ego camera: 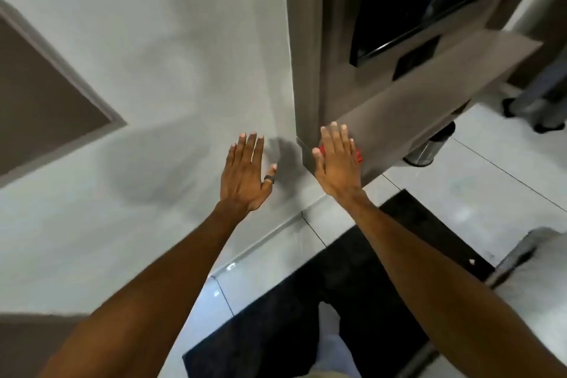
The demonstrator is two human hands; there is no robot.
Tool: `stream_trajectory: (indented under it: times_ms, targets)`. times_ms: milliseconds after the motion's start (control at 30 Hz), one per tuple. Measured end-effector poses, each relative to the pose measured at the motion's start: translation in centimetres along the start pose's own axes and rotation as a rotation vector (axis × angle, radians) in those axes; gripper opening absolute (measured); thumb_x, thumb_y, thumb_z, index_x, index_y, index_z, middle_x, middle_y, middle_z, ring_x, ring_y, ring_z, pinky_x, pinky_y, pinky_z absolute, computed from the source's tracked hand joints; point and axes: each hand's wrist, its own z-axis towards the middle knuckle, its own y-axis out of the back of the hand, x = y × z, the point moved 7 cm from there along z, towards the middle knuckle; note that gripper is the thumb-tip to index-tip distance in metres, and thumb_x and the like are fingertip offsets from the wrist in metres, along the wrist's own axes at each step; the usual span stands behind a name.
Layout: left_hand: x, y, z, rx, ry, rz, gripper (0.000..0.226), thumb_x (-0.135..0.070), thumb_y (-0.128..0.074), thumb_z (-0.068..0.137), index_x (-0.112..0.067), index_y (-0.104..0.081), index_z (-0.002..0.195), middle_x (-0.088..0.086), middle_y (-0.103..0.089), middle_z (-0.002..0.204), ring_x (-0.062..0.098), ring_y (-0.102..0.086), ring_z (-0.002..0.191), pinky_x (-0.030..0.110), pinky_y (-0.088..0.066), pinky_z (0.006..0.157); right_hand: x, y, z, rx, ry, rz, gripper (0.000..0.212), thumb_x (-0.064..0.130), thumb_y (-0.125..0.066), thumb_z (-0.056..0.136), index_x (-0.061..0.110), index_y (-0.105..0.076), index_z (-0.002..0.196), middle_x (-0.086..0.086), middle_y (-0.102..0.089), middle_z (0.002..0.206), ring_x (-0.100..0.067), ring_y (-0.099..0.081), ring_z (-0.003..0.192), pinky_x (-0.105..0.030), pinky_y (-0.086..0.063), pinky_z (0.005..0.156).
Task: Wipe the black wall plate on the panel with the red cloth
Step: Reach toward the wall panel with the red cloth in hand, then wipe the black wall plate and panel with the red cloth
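Note:
My right hand (337, 159) lies flat, fingers together, pressing the red cloth (358, 156) against the lower part of the brown panel (399, 120). Only small red edges of the cloth show beside the palm and thumb. The black wall plate (415, 57) sits higher up on the same panel, well above and to the right of my right hand, just under a dark screen. My left hand (247, 175) is spread flat on the grey wall, holding nothing, with a dark ring on the thumb.
A dark screen (429, 0) hangs on the panel above the plate. The grey wall (153, 70) meets the panel at a corner. A black floor mat (337, 285) lies below, a metal bin (426, 150) stands by the panel's foot, and someone's legs (540, 101) are at far right.

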Motion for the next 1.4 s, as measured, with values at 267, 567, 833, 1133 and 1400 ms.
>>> stream_trajectory:
  times_ms: [267,567,833,1133,1400]
  targets:
    - [-2.5,-9.7,3.2,0.278,-0.004,-0.009,0.073,-0.049,-0.036,0.107,-0.012,-0.007,0.163,0.009,-0.008,0.171,0.026,0.003,0.158,0.037,-0.001,0.128,-11.3,-8.1,5.3,0.167,-0.085,-0.038,0.069,0.053,-0.018,0.108,0.012,-0.017,0.164,-0.013,-0.007,0.174,-0.032,0.0,0.162,-0.051,-0.003,0.133]
    - [-1.0,-11.6,1.6,0.294,0.024,-0.051,0.072,-0.041,-0.045,0.107,-0.011,-0.011,0.162,0.011,-0.014,0.17,0.029,-0.003,0.158,0.041,-0.012,0.128,-12.2,-13.3,5.2,0.305,-0.033,-0.229,0.095,0.032,-0.075,0.092,0.018,-0.014,0.164,-0.016,-0.011,0.173,-0.039,-0.006,0.161,-0.059,-0.007,0.133]
    - [2.8,-6.4,-2.8,0.136,0.029,-0.115,0.069,-0.037,-0.046,0.107,-0.012,-0.013,0.162,0.011,-0.016,0.169,0.028,-0.004,0.158,0.044,-0.014,0.129,-7.7,-10.2,1.6,0.15,-0.304,0.18,0.058,0.0,-0.06,0.094,0.012,-0.047,0.149,-0.015,-0.058,0.144,-0.037,-0.053,0.137,-0.05,-0.042,0.12]
    - [16.6,11.8,-11.4,-0.417,-0.038,0.114,0.067,-0.032,-0.047,0.103,-0.005,-0.023,0.16,0.015,-0.021,0.168,0.031,-0.008,0.158,0.048,-0.013,0.129,21.5,-7.2,-4.0,0.146,-0.363,1.305,0.037,0.009,-0.059,0.104,0.027,-0.061,0.137,-0.003,-0.071,0.128,-0.02,-0.068,0.115,-0.05,-0.053,0.111]
    - [29.9,26.8,-21.9,-0.862,0.121,0.33,0.069,-0.029,-0.052,0.103,-0.002,-0.022,0.159,0.021,-0.021,0.166,0.032,-0.005,0.158,0.05,-0.011,0.129,47.4,1.8,-8.0,-0.46,0.413,1.019,0.064,-0.012,-0.047,0.092,0.01,-0.046,0.153,-0.008,-0.048,0.159,-0.023,-0.041,0.151,-0.013,-0.033,0.121]
